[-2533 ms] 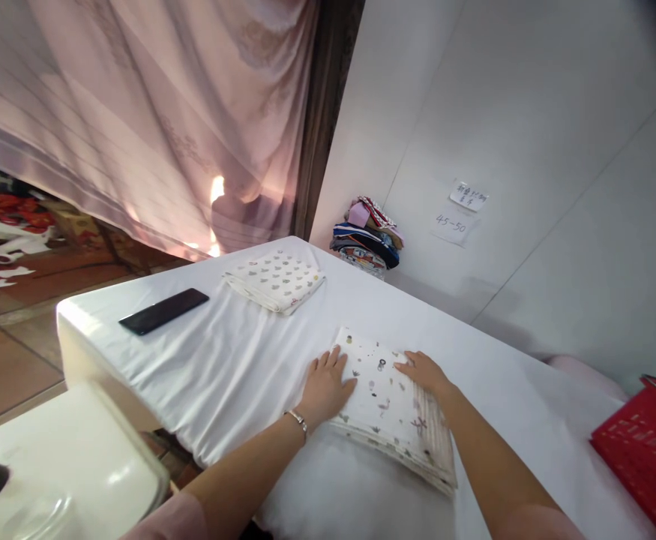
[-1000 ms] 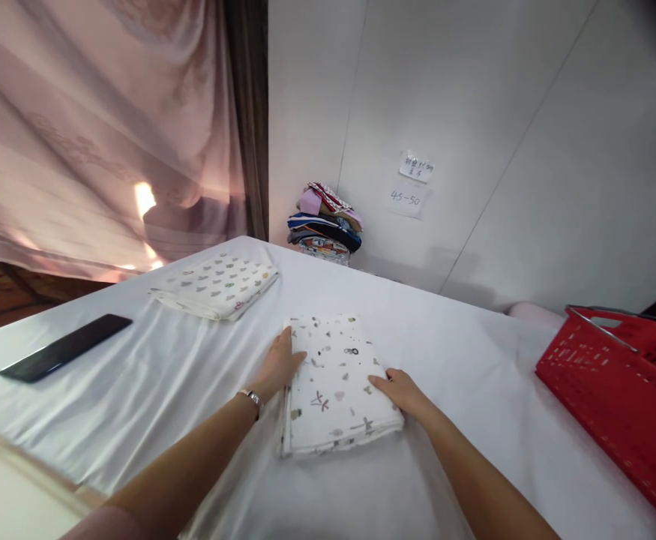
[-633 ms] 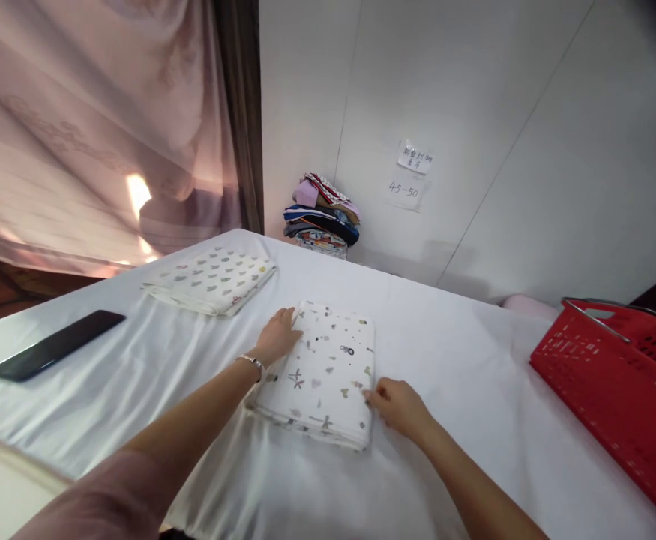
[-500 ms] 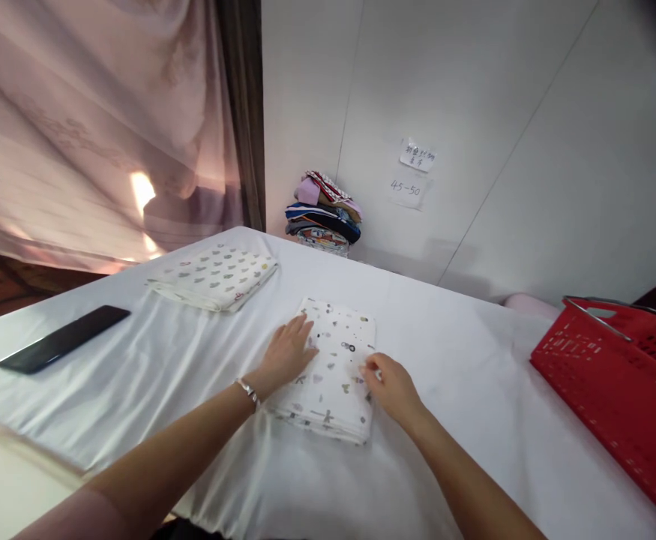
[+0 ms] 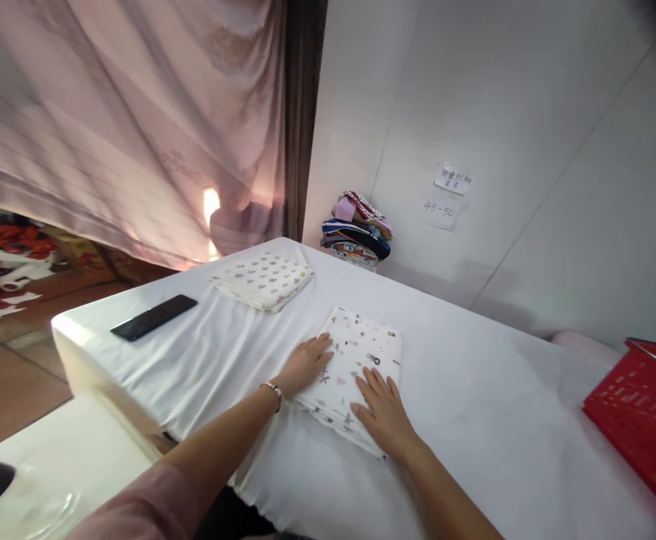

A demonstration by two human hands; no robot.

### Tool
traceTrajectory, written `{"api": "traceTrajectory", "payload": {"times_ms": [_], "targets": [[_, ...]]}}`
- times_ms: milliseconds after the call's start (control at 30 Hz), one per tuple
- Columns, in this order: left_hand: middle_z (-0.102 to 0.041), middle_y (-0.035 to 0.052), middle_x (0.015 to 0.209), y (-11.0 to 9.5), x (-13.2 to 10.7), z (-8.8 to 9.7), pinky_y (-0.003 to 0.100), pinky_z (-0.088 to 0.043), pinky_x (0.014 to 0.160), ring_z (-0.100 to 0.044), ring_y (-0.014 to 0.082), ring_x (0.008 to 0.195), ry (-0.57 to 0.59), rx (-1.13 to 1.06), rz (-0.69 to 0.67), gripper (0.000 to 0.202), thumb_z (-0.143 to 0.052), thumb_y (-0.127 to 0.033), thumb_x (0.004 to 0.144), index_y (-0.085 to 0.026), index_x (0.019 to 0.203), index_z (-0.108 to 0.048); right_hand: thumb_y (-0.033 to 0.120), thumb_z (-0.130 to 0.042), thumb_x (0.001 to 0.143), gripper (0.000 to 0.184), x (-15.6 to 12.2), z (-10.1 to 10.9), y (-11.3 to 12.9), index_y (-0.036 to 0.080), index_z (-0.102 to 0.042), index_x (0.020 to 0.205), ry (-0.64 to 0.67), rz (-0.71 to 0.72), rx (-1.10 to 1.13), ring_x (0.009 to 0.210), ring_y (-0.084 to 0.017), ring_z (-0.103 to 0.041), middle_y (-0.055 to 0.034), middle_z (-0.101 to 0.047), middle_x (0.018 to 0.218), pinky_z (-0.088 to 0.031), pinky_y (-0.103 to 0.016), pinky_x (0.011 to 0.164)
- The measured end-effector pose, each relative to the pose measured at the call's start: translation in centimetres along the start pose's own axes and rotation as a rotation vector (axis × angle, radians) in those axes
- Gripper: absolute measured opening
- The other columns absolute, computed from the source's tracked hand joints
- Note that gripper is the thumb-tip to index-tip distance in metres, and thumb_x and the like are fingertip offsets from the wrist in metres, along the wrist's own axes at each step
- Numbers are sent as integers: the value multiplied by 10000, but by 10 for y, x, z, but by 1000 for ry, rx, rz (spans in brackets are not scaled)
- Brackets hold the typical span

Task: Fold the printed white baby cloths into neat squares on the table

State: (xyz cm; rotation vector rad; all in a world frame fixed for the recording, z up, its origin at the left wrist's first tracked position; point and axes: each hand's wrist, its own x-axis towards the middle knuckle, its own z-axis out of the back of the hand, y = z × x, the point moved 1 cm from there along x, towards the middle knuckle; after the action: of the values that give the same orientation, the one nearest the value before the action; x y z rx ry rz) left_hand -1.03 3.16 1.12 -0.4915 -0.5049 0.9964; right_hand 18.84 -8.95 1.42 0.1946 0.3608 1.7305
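At lower centre, left hand (image 5: 304,365) and right hand (image 5: 382,414) rest, fingers extended, gripping nothing, on the folded cloth (image 5: 364,341), seemingly pressing it flat.

A white-covered table (image 5: 474,405), creased left of the left fingers (image 5: 316,345) and smoother right of the right fingers (image 5: 373,384), carries a folded printed white cloth (image 5: 355,341) directly under both. Beyond the left fingers lies a folded grey-patterned white cloth (image 5: 265,279); farther left, a black smartphone (image 5: 154,317). Well right of the right fingers stands a red plastic basket (image 5: 639,420).
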Motion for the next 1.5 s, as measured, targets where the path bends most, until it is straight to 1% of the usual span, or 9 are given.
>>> {"api": "traceTrajectory", "payload": {"times_ms": [167, 267, 400, 633, 767, 900, 1267, 1400, 1500], "targets": [[-558, 43, 1265, 5, -16, 9, 293, -396, 969, -541, 183, 1109, -183, -158, 252, 363, -456, -290, 844, -209, 1185, -549, 569, -249, 914, 618, 0, -5, -1, 218, -314, 1419, -25, 2, -25, 1398, -199, -87, -6, -165, 1507, -40, -401, 1130], [-606, 48, 1091, 6, -39, 13, 288, -449, 844, -585, 171, 932, -257, -148, 272, 271, -501, -308, 816, -203, 1052, -584, 557, -261, 916, 609, 1, -8, -3, 212, -328, 1413, -40, -5, -44, 1397, -195, -95, -5, -171, 1506, -45, -399, 1132], [-590, 35, 960, 4, -64, 13, 280, -448, 728, -572, 167, 844, -306, -128, 307, 204, -531, -369, 794, -202, 907, -563, 547, -284, 913, 590, 2, -10, -5, 228, -342, 1406, -56, -13, -51, 1396, -196, -102, -1, -179, 1506, -60, -409, 1131], [-590, 54, 934, -5, -71, 14, 292, -395, 672, -567, 205, 857, -239, -37, 421, 242, -546, -421, 767, -195, 853, -529, 514, -316, 913, 553, 0, -11, -6, 245, -363, 1394, -90, -15, -38, 1394, -199, -117, -1, -200, 1503, -70, -418, 1129], [-575, 49, 945, -8, -73, 17, 294, -395, 674, -563, 211, 879, -281, -49, 442, 254, -560, -416, 753, -198, 866, -495, 495, -326, 913, 530, 0, -11, -5, 255, -383, 1383, -106, -24, -30, 1391, -202, -133, -3, -228, 1497, -78, -424, 1128], [-554, 32, 946, -9, -80, 19, 297, -396, 686, -557, 200, 866, -314, -51, 420, 239, -561, -404, 752, -211, 868, -481, 494, -331, 912, 528, 0, -12, -6, 249, -395, 1376, -112, -30, -28, 1390, -194, -139, -2, -238, 1494, -76, -418, 1130], [-551, 37, 908, -13, -80, 23, 286, -399, 690, -543, 171, 827, -233, -52, 335, 153, -539, -333, 781, -193, 719, -523, 484, -338, 912, 519, -1, -13, -6, 256, -391, 1376, -116, -43, -10, 1389, -186, -144, -4, -246, 1494, -75, -419, 1132], [-541, 22, 843, -4, -79, 23, 283, -419, 692, -533, 146, 740, -289, -127, 344, 233, -486, -369, 823, -198, 664, -492, 484, -334, 914, 515, -1, -13, -6, 259, -396, 1373, -120, -46, 5, 1389, -194, -148, -5, -252, 1492, -75, -425, 1131], [-542, 33, 817, 1, -79, 22, 298, -417, 670, -537, 160, 722, -238, -76, 365, 283, -456, -396, 837, -198, 637, -481, 497, -324, 915, 528, -2, -13, -6, 241, -404, 1370, -131, -37, 18, 1389, -191, -144, -12, -251, 1492, -68, -419, 1132]]}}
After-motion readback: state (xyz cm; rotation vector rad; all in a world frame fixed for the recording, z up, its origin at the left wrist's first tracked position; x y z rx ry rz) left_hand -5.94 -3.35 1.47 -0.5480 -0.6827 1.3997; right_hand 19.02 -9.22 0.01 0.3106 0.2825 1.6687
